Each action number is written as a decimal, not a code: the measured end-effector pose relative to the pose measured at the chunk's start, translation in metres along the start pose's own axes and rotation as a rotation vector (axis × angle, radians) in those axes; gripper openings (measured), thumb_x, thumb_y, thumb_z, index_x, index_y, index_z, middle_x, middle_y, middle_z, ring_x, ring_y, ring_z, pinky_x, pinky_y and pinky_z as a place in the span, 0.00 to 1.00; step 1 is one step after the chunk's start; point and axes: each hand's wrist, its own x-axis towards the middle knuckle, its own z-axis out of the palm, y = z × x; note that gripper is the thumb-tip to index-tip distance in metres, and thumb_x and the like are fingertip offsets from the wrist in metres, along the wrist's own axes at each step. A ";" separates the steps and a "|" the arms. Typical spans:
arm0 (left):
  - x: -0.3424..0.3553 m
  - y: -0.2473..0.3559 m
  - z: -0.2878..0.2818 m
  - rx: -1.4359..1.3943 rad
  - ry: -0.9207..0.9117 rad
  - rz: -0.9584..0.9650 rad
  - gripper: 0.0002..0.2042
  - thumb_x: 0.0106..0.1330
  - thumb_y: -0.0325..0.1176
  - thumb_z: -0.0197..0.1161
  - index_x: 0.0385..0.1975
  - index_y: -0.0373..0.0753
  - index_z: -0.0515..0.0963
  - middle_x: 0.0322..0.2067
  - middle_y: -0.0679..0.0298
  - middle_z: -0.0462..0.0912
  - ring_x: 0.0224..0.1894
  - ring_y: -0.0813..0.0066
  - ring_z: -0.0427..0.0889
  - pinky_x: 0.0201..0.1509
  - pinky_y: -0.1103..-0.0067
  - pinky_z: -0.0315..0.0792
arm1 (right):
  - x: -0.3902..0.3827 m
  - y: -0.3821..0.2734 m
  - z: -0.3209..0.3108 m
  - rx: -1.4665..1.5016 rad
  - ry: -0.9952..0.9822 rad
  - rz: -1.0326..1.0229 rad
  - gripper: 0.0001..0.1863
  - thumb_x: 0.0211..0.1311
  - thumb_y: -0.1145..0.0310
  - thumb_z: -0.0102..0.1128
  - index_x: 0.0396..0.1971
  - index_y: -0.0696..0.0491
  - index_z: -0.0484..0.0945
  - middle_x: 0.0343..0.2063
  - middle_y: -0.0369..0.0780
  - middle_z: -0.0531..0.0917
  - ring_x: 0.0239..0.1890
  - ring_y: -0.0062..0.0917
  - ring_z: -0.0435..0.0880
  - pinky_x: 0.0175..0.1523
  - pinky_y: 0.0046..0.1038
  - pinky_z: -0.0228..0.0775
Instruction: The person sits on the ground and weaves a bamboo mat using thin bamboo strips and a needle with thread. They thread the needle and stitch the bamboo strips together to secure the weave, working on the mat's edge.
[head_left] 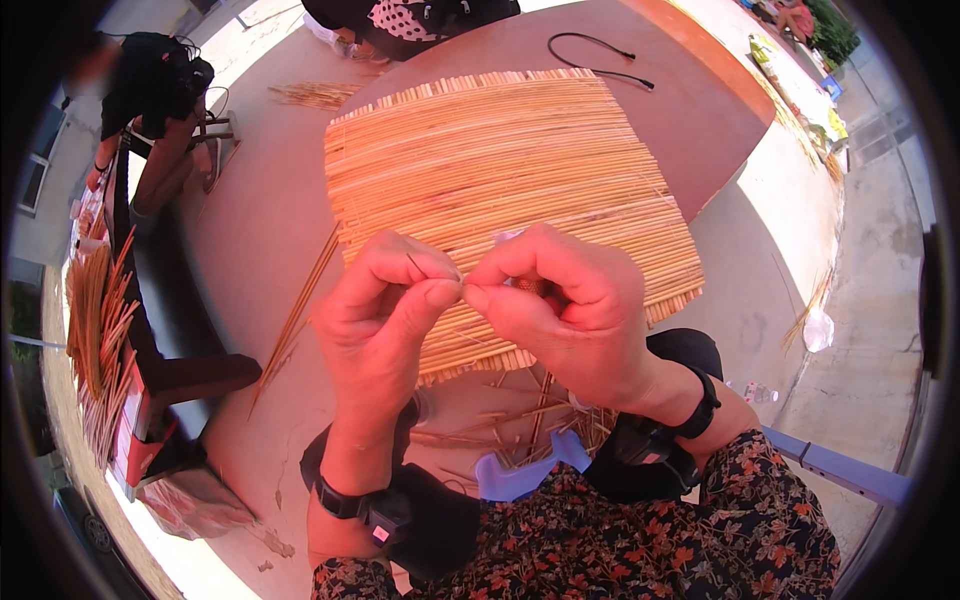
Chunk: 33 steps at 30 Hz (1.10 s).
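My left hand (pixel 375 310) is closed in a pinch on a thin dark needle (pixel 416 266), which sticks up between thumb and forefinger. Its fingertips meet those of my right hand (pixel 570 310), also pinched; whatever lies between the right fingertips is too small to make out. Both hands are held above the near part of a mat of straw-coloured stalks (pixel 490 150). The stalks lie side by side in rows, with uneven cut ends along the edges. My hands cover some of the mat's near part.
Loose stalks (pixel 295 315) lie left of the mat, and broken bits (pixel 500 425) lie below it near a light purple plastic piece (pixel 535 468). A stalk bundle (pixel 100 330) rests at far left by a dark bench (pixel 185 300). A black cable (pixel 600 60) lies beyond; another person (pixel 160 100) sits upper left.
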 end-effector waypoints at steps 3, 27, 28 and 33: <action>0.002 -0.004 -0.004 -0.153 0.095 -0.007 0.04 0.63 0.24 0.65 0.32 0.33 0.76 0.30 0.63 0.78 0.36 0.74 0.77 0.42 0.78 0.72 | -0.001 -0.004 0.000 0.094 -0.028 0.116 0.03 0.55 0.82 0.64 0.27 0.58 0.80 0.19 0.31 0.76 0.18 0.09 0.69 0.23 0.15 0.56; 0.007 -0.011 0.008 -0.318 -0.098 -0.067 0.07 0.58 0.17 0.65 0.32 0.34 0.75 0.28 0.60 0.79 0.33 0.71 0.80 0.39 0.77 0.75 | 0.006 -0.006 -0.014 0.530 0.080 0.327 0.04 0.64 0.74 0.59 0.35 0.59 0.76 0.19 0.33 0.77 0.15 0.10 0.69 0.21 0.14 0.63; 0.007 -0.012 0.007 -0.279 -0.157 -0.036 0.08 0.57 0.15 0.65 0.32 0.33 0.75 0.28 0.60 0.79 0.33 0.71 0.80 0.39 0.77 0.75 | 0.007 -0.004 -0.014 0.492 0.068 0.321 0.04 0.64 0.74 0.58 0.34 0.59 0.76 0.20 0.33 0.77 0.16 0.09 0.69 0.21 0.13 0.63; 0.000 -0.009 0.013 -0.098 -0.126 -0.136 0.08 0.54 0.15 0.67 0.31 0.33 0.80 0.29 0.63 0.81 0.34 0.78 0.78 0.41 0.81 0.71 | 0.005 0.000 -0.011 0.395 -0.013 0.210 0.03 0.64 0.76 0.57 0.34 0.60 0.78 0.23 0.33 0.79 0.18 0.08 0.70 0.22 0.12 0.62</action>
